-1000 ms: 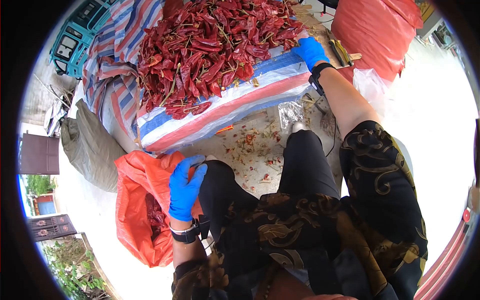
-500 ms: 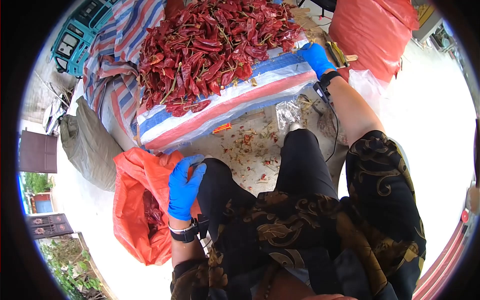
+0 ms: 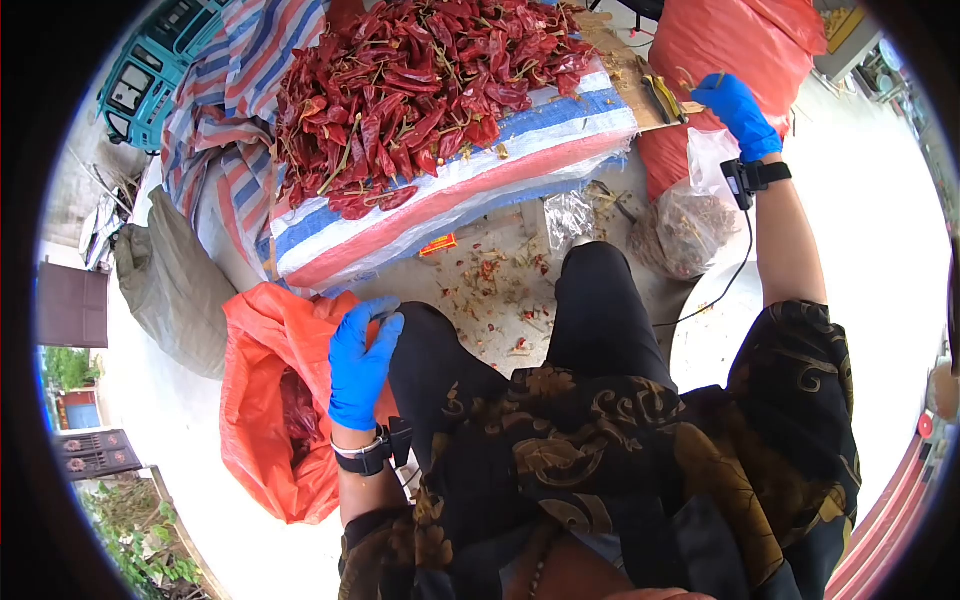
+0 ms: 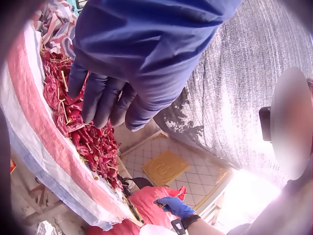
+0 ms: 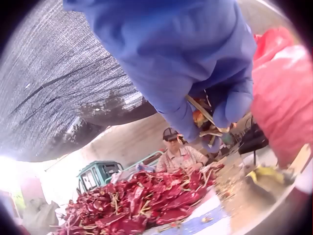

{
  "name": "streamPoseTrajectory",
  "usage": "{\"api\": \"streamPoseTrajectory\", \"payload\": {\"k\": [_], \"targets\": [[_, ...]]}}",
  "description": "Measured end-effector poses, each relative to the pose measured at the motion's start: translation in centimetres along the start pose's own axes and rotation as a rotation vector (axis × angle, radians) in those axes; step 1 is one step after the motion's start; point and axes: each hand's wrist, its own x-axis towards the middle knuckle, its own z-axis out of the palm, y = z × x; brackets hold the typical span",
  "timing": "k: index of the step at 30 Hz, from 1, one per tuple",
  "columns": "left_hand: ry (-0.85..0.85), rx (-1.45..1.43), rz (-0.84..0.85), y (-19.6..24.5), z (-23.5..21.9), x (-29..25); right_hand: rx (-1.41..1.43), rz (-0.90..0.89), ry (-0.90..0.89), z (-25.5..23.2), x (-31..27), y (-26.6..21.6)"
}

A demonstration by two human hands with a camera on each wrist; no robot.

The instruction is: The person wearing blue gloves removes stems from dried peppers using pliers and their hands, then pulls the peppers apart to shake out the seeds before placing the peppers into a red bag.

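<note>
My right hand (image 3: 742, 115), in a blue glove, is out past the right end of the table. Its fingers are curled round a few dried stems (image 5: 201, 110) with scraps of red and yellow among them. A heap of dried red chillies (image 3: 420, 95) covers the striped woven sheet (image 3: 450, 205) on the table. My gloved left hand (image 3: 362, 365) rests by my left knee with nothing held, its fingers loosely bent. Beside it stands an open red sack (image 3: 255, 400) with dried chillies (image 3: 300, 405) inside.
Yellow-handled pliers (image 3: 660, 100) lie at the table's right end, near a large full red sack (image 3: 735, 50). Below hangs a clear plastic bag (image 3: 690, 225) of debris. Stem scraps (image 3: 500, 290) litter the floor. Another person (image 5: 180, 154) sits behind the heap.
My right hand has left the table's edge by the chillies and moved right, out beyond the pliers, carrying stems. My left hand has stayed by the knee.
</note>
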Motion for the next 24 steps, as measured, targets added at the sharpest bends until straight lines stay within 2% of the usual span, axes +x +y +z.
{"api": "streamPoseTrajectory", "payload": {"k": [1,3,4,6,7,9,11,13,14,15,17,19,21,23,24], "targets": [[-0.003,-0.005,0.011,-0.1,0.1,0.0,-0.092,-0.087,0.055,-1.1,-0.4,3.1],[-0.008,-0.014,0.021,-0.4,0.2,0.0,-0.272,0.154,-0.078,-3.7,-0.9,6.1],[-0.016,-0.026,0.023,-0.5,0.3,0.0,-0.276,0.157,-0.079,-4.2,-1.4,7.1],[-0.029,-0.041,0.028,-0.5,0.5,0.0,-0.508,0.433,-0.256,-5.2,-3.1,7.5],[-0.03,-0.054,0.03,-0.3,0.5,0.0,-0.512,0.437,-0.254,-5.5,-4.0,6.8],[-0.032,-0.066,0.034,-0.3,0.5,0.1,-0.439,0.508,-0.369,-5.8,-5.8,4.3],[-0.025,-0.034,0.062,-0.4,0.4,0.1,-0.427,0.53,-0.321,-5.7,-5.5,4.2],[-0.014,-0.046,0.048,-0.3,0.2,-0.1,-0.634,0.379,-0.448,-4.8,-3.3,5.8],[-0.007,-0.06,0.036,-0.3,0.1,-0.1,-0.726,0.087,-0.354,-3.8,-2.4,9.9],[-0.006,-0.059,0.034,-0.4,0.1,0.0,-0.725,0.085,-0.356,-3.2,-1.8,9.5],[-0.008,-0.059,0.029,-0.8,0.0,0.1,-0.578,-0.252,-0.163,-0.9,-0.5,6.1],[-0.007,-0.05,0.033,-1.1,0.1,0.3,-0.158,-0.083,-0.217,1.2,-0.6,-1.2],[-0.006,-0.041,0.032,-1.3,0.2,0.5,-0.069,-0.17,-0.164,6.2,1.5,-1.7],[-0.011,-0.029,0.054,-1.2,0.2,0.8,-0.235,-0.244,-0.099,10.4,2.5,-2.8],[-0.009,-0.03,0.051,-1.1,0.1,0.9,-0.283,-0.218,-0.151,12.0,3.0,-3.5]]}}
